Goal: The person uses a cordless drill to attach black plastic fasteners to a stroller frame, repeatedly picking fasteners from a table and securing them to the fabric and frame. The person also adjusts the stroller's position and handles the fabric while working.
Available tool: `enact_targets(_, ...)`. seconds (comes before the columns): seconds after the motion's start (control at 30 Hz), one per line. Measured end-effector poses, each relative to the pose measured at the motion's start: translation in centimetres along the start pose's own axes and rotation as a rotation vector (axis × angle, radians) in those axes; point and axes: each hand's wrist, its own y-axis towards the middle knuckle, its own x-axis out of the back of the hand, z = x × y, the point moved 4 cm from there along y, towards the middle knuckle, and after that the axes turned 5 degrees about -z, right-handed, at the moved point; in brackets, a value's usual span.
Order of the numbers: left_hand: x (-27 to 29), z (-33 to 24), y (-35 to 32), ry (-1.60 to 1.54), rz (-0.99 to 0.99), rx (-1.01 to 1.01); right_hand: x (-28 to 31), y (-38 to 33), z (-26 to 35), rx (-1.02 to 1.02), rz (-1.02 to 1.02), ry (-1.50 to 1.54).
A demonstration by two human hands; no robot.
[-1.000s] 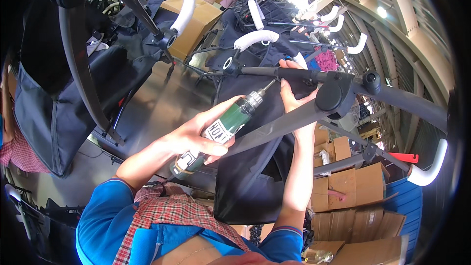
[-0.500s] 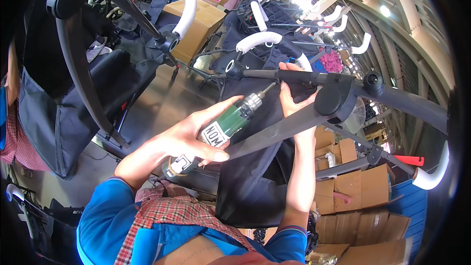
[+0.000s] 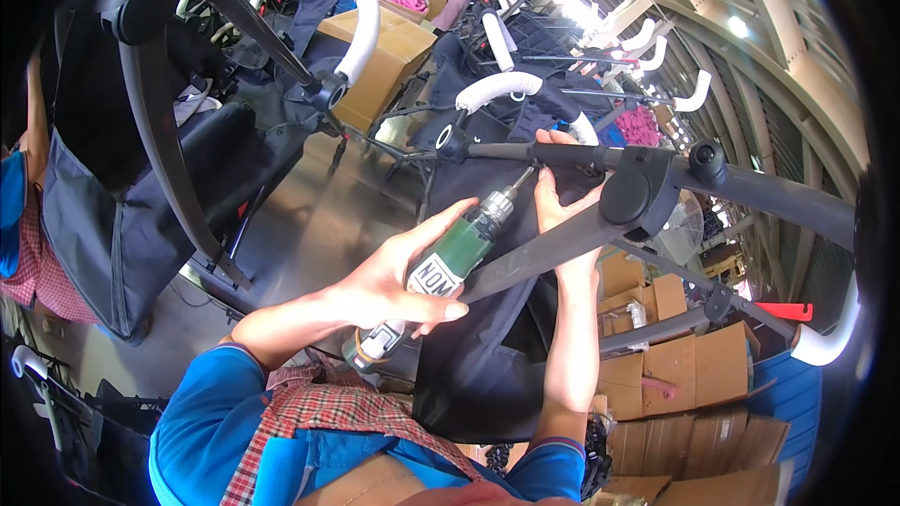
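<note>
- Centre frame: left hand [image 3: 394, 276] was wrapped tight around the green cylindrical power screwdriver [image 3: 448, 260].
- Right hand [image 3: 560, 189] pinched the dark metal stroller frame tube [image 3: 525, 152] steady.
- Best kept: bit square, tube braced.

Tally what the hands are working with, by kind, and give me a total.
Green power screwdriver, in the left hand: 1
Dark frame tube, gripped by the right hand: 1
Black fabric panel: 1
Total: 3
</note>
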Motion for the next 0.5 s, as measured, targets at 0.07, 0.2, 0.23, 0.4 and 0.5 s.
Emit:
enact_targets(0.07, -0.5, 0.2, 0.2, -0.119, 0.012, 0.013, 0.1, 0.0, -0.1, 0.0, -0.02, 0.01)
enact_targets(0.2, -0.6, 0.8, 0.6, -0.326, 0.053, 0.056, 0.0, 0.1, -0.3, -0.025, -0.069, 0.046)
enact_targets(0.23, -0.6, 0.9, 0.7, -0.332, 0.067, 0.064, 0.2, 0.0, -0.4, -0.026, -0.073, 0.039)
enact_targets(0.4, -0.2, 1.2, 1.1, -0.301, 0.051, 0.034, 0.8, -0.3, -1.5, 0.115, 0.012, 0.044)
enact_targets(0.5, 1.4, 2.9, 0.2, -0.27, 0.027, 0.011, 3.9, -1.0, -1.7, -0.196, 0.257, -0.061)
